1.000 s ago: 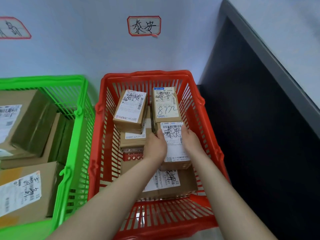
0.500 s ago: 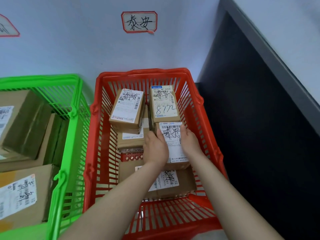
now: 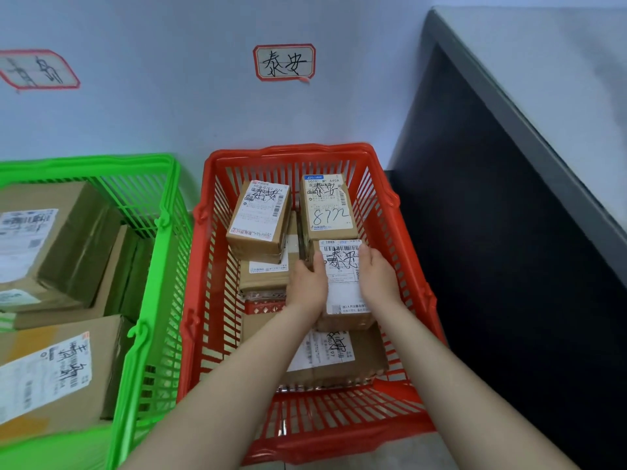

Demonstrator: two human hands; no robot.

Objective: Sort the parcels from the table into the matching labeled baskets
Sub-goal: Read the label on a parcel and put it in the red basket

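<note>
My left grip (image 3: 307, 286) and right grip (image 3: 380, 279) clasped the small brown cardboard parcel with a white label (image 3: 342, 283) by its sides, atop stacked brown cardboard boxes (image 3: 368, 359) inside the red slatted plastic basket (image 3: 210, 266); let go off-centre, I judged, it could tip and slide off the uneven pile

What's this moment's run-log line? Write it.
left hand: holds parcel | right hand: holds parcel | parcel: inside red basket | wall label above basket: 泰安
</note>
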